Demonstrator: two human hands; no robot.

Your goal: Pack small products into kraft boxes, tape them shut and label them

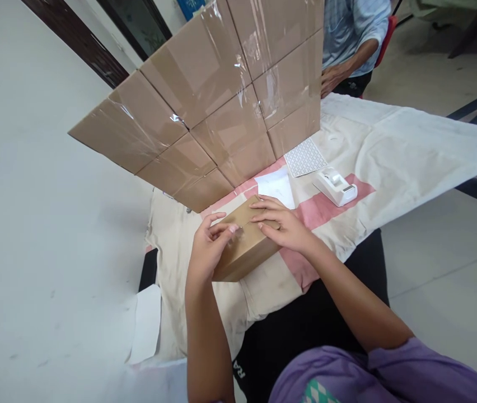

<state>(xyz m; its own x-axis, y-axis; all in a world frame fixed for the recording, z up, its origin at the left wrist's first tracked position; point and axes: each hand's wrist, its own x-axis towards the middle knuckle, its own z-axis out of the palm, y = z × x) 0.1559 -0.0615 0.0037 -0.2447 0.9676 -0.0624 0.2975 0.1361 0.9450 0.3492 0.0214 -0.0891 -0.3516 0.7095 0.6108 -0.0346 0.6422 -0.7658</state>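
Observation:
A small brown cardboard box (pixel 244 249) lies on a cloth-covered table in front of me. My left hand (pixel 208 246) rests against the box's left end, fingers curled, with thumb and forefinger pinched on its top near the middle seam. My right hand (pixel 283 224) lies flat on the box's top right part, fingers stretched out and pressing down. The two hands' fingertips almost meet at the seam. I cannot make out what the left fingers pinch.
A wall of stacked, taped cardboard boxes (pixel 221 101) stands just behind. A white tape dispenser (pixel 336 186), a sheet of small stickers (pixel 304 157) and a white paper (pixel 278 187) lie on the cream and pink cloth (pixel 389 151). Another person's hand (pixel 333 77) rests at the far side.

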